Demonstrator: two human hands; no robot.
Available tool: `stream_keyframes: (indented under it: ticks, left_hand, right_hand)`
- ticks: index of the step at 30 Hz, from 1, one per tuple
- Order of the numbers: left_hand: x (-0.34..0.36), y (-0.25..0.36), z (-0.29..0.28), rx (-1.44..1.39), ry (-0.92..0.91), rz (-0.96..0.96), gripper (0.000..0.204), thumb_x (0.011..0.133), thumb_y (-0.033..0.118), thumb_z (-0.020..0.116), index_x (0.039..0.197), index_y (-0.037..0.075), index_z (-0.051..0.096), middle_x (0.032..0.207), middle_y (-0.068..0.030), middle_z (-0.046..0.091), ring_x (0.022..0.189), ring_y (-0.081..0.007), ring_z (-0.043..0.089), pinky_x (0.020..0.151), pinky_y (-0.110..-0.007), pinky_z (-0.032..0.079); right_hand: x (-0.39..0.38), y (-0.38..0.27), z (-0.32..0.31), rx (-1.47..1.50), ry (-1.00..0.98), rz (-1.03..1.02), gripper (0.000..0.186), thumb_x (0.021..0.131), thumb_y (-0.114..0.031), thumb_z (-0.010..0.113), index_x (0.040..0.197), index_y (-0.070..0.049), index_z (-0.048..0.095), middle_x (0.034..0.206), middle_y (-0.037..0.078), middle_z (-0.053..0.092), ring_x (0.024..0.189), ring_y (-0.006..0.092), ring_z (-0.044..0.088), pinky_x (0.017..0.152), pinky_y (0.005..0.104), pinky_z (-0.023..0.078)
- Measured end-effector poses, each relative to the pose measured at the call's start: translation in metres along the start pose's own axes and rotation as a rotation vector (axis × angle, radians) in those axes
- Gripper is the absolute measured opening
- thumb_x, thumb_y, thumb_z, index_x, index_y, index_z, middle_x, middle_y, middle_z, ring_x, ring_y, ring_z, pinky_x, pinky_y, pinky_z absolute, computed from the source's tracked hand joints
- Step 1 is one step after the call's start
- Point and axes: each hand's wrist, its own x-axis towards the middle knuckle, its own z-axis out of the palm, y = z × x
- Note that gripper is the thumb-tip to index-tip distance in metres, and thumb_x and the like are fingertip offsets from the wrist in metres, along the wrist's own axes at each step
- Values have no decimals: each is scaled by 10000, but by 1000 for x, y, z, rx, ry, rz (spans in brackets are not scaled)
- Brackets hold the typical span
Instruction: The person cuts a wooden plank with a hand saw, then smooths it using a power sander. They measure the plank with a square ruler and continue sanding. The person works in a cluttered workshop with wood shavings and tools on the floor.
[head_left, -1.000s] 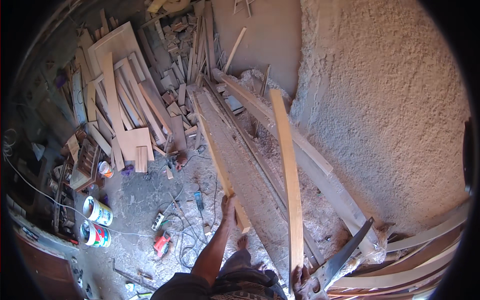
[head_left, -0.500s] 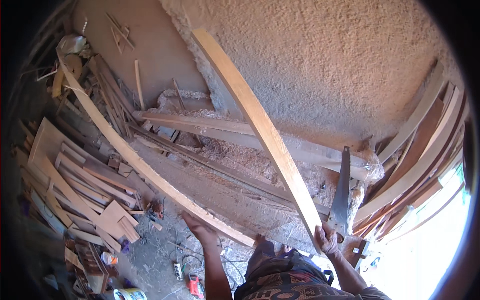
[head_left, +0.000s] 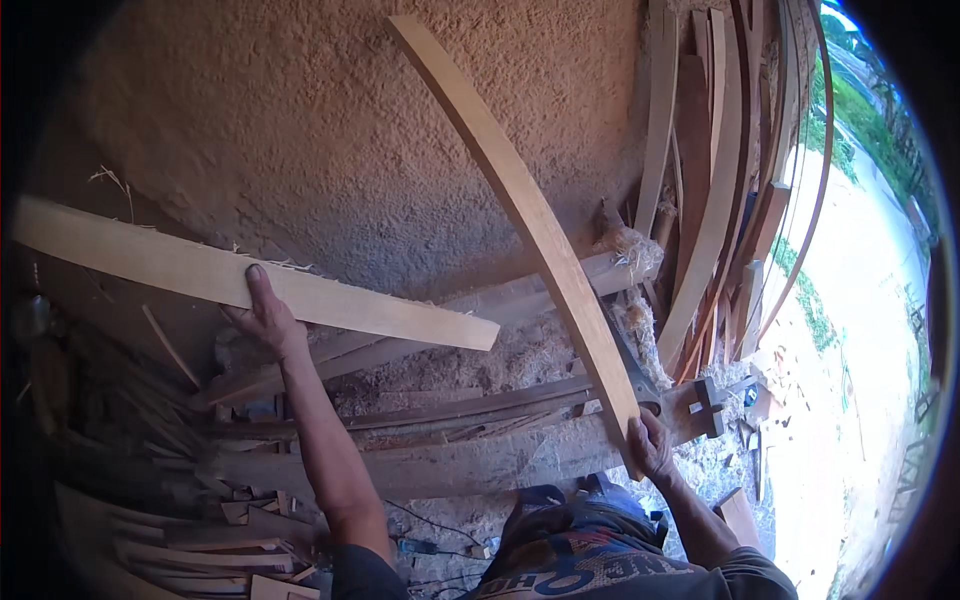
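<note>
Rough plastered wall (head_left: 300,150) fills the upper part of the head view, with lengths of timber (head_left: 708,250) stacked upright at its right and bright ground (head_left: 810,420) outside beyond them. By my reading, the step in hand is handling two lengths of wood at once, and shifting either calls for a steady grip and care that the long free ends clear the wall and each other. The left arm reaches forward from the lower edge, elbow slightly bent, and the left hand (head_left: 268,322) is closed around the lower edge of a pale board (head_left: 390,312), thumb flat on its face, the other fingers mostly hidden behind. This board lies across the left side, raised before the wall, ragged fibres along its upper edge. The right arm is bent and nearer the body; the right hand (head_left: 650,447) is closed about the lower end of a narrower strip (head_left: 530,215), which slants up and leftward above a dusty wooden bench (head_left: 420,468). Just behind that strip shows a dark saw (head_left: 630,350), partly covered; whether the right fingers also grip its handle I cannot tell.
</note>
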Motion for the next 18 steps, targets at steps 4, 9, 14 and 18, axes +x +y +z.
stream_keyframes:
  ticks: [4,9,14,18]
  left_hand:
    - [31,-14,62,-62,-164,60,660,973,190,671,1484,-3,301,1367,-194,506,1155,-284,604,959,-424,546]
    - [25,-22,144,-51,-282,-19,614,1015,278,605,1469,-11,308,1365,-185,500,1214,-269,563,1024,-405,487]
    - [-10,-82,200,-76,-503,-188,642,1020,283,601,1507,2,292,1441,-162,455,1301,-235,482,1098,-377,383]
    - [-44,-122,257,-36,-749,-274,594,1003,276,627,1465,-2,379,1375,-130,529,1251,-229,520,1068,-376,409]
  right_hand:
    - [-18,-24,-2,11,149,5,417,1038,-393,483,1089,-7,633,767,8,557,727,104,532,652,302,439]
    - [-43,1,-28,-3,267,68,444,1032,-387,467,1169,3,631,827,48,621,769,146,588,691,338,474]
    - [-44,-12,-48,140,389,134,446,1047,-396,443,1076,5,635,803,28,576,750,112,519,670,306,426]
    - [-52,8,-77,81,436,176,423,1043,-379,452,1091,-2,637,830,30,579,746,110,504,658,304,407]
